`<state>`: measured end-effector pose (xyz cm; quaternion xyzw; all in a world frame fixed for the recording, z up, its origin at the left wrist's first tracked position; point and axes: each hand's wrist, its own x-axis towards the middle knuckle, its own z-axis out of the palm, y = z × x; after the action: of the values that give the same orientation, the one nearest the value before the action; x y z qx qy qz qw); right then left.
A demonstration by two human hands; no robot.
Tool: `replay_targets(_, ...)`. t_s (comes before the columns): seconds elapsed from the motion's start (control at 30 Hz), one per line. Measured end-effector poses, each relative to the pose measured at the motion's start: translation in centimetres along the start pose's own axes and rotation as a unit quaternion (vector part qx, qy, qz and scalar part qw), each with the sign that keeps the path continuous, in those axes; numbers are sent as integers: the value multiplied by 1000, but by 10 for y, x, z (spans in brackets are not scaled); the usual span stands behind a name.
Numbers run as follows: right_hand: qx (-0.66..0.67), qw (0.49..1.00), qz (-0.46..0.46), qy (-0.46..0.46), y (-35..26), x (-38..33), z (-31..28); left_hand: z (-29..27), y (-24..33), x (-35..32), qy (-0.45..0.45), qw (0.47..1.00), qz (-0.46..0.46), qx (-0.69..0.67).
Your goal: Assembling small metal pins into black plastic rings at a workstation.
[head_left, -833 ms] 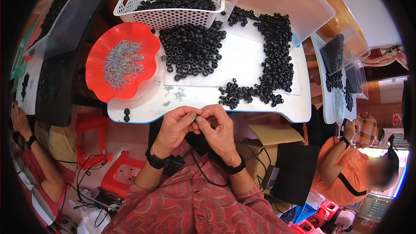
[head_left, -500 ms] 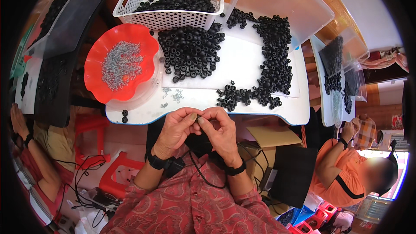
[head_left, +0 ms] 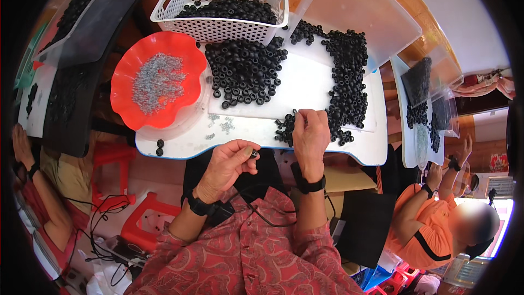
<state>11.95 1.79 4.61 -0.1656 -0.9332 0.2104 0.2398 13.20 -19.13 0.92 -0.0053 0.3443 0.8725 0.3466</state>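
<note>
My left hand [head_left: 228,165] is held just in front of the white table [head_left: 185,136], its fingertips pinched on a small black ring with a metal piece [head_left: 254,154]. My right hand [head_left: 310,135] rests on the table's near edge, fingers down among a cluster of loose black rubber rings [head_left: 285,127]. A long band of black rings [head_left: 347,84] runs up the table's right side, and another heap of rings [head_left: 243,72] lies in the middle. An orange wavy-edged bowl [head_left: 124,95] with small silver metal parts [head_left: 157,81] sits at the left.
A white slotted basket [head_left: 218,1] of black rings stands at the back. Clear plastic lids [head_left: 357,13] lean at the far right. Two black rings [head_left: 159,147] lie near the table's left edge. A person in orange [head_left: 431,224] works at a neighbouring table; another person's arm [head_left: 27,164] is at left.
My hands were together in front of the table. Now the right hand has reached forward onto the rings at the table edge, while the left stays back holding the small piece.
</note>
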Motion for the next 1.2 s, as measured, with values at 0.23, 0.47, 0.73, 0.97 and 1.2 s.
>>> replay_targets(0.23,-64,996,35,-44,-4,13,5,-3,2,-3,2,1000,8,1)
replay_targets(0.47,-79,993,39,-83,-6,21,7,2,4,-1,8,1000,4,4)
replay_targets(0.73,128,987,67,-66,-15,4,-3,9,9,0,11,1000,6,-7)
replay_targets(0.97,341,920,85,-172,-34,-39,-17,19,11,11,-1,999,32,-3)
replay_targets(1.2,406,896,103,-145,-35,-52,-12,18,5,13,-10,999,46,-3)
